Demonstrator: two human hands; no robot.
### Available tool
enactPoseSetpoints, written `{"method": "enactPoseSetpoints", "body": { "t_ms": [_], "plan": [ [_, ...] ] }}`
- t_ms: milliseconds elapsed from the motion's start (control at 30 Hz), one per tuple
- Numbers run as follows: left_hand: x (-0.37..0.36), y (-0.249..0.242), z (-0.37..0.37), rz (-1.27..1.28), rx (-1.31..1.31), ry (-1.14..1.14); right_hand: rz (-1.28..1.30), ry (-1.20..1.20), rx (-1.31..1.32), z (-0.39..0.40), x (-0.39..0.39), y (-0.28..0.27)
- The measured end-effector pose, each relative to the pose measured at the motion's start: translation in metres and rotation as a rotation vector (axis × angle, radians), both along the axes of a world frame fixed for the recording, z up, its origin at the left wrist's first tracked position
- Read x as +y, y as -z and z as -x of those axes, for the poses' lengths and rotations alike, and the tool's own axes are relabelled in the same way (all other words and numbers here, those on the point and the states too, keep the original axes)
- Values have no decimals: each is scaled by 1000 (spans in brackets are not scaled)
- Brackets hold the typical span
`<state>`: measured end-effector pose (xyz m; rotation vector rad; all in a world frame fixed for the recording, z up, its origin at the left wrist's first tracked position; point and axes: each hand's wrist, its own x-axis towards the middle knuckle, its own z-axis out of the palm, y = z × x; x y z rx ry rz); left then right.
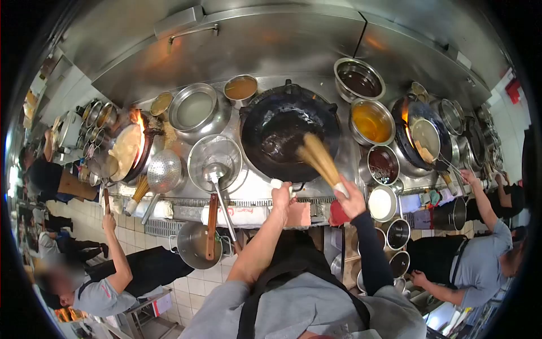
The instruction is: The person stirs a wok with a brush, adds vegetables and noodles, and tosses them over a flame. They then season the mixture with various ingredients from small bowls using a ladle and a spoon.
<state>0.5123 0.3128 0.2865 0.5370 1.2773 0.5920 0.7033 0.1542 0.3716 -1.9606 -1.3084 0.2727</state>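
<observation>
A bamboo brush (320, 161) is in my right hand (351, 199), which is closed round its white-wrapped end. The brush's bristles reach over the dark wok (282, 135), whose bottom looks wet. My left hand (282, 195) is closed at the wok's near edge, round a white cloth (276, 183). To the left of the wok, a metal ladle (215, 171) rests across a wire strainer (200, 161), its handle pointing toward me.
Metal pots of liquid stand behind, among them one of orange liquid (371, 121). A perforated skimmer (164, 170) lies left. Co-workers (116, 282) (480, 263) stand on both sides at woks with flames. A deep pot (195, 246) is below the counter's left edge.
</observation>
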Motion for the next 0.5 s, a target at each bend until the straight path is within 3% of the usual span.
{"method": "enactPoseSetpoints", "body": {
  "t_ms": [100, 167, 233, 300, 400, 500],
  "plan": [
    [4, 6, -2, -10, 19, -10, 163, -328, -41, -6, 76, -15],
    [7, 12, -1, -7, 32, 49, 221, -354, -41, 11, 146, 14],
    [8, 6, -1, -5, 47, 14, 173, -241, -103, 17, 234, 52],
    [7, 2, -8, -16, 45, 9, 1, 64, 80, 22, 300, 64],
    [6, -2, -5, -33, 52, -1, -15, 115, 238, 42, 296, 99],
    [5, 3, -6, -57, 58, 6, 99, -75, 76, 60, 223, 79]
  ]
}}
